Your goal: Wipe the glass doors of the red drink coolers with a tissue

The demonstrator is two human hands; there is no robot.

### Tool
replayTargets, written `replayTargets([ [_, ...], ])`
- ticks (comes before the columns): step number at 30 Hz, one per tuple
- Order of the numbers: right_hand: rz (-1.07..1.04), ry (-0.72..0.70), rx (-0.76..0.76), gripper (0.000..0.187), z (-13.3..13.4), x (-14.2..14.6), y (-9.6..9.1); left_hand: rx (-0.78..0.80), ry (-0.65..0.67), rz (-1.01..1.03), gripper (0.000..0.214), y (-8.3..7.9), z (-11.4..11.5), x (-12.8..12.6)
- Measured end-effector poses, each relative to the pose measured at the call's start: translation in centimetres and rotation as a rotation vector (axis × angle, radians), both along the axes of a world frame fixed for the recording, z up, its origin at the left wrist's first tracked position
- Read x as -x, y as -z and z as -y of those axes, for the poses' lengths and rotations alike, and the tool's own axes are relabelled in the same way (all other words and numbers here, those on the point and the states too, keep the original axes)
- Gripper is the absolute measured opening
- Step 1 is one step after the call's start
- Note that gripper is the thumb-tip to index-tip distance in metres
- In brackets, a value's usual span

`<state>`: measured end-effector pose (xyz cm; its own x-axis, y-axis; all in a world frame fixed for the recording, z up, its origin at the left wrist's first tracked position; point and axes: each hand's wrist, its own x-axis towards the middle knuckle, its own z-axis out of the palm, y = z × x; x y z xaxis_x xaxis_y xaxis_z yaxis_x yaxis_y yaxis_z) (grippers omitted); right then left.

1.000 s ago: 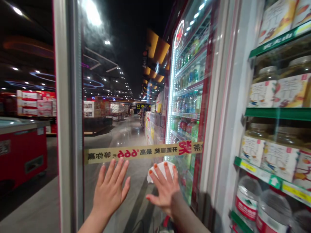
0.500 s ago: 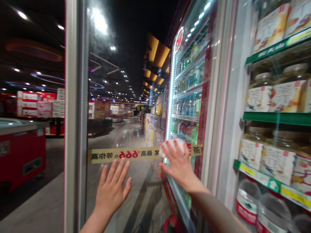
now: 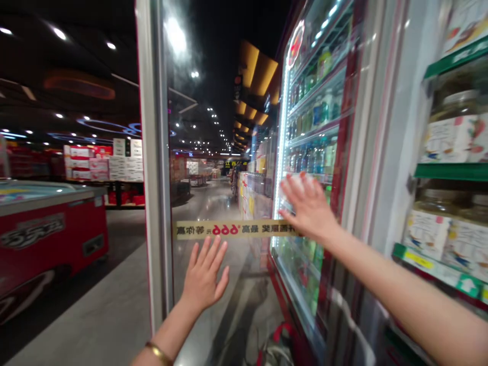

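Left hand (image 3: 204, 277), right hand (image 3: 308, 206), one glass door (image 3: 206, 193)

My feed dark overhead, ceiling spotlights (image 3: 59, 33) small, hard. Glare on glass door (image 3: 175, 35) well above left hand (image 3: 204, 277). LED strip (image 3: 280, 152) bright just beyond right hand (image 3: 308, 206), slight blur there. Shelves (image 3: 452, 172) warped far right of hand.

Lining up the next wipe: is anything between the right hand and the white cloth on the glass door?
Nothing visible: the right hand lies directly over the white cloth against the glass door, though blur hides whether it is gripped.
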<state>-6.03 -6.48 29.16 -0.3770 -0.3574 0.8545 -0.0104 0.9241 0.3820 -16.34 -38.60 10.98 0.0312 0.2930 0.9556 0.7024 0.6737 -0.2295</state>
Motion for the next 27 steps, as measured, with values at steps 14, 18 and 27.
replayTargets([
  [14, 0.099, 0.122, -0.003, 0.080, 0.4, 0.5, -0.7, 0.086, -0.079, -0.037, 0.090, 0.5, 0.3, 0.0],
  [18, -0.164, 0.174, 0.450, 0.085, 0.0, 1.0, -2.8, 0.092, -0.120, -0.040, 0.092, 0.7, 0.0, 0.4],
  [27, 0.100, 0.082, -0.051, 0.072, -0.3, 1.8, 15.4, 0.079, -0.119, -0.015, 0.090, 1.0, -0.8, 3.0],
])
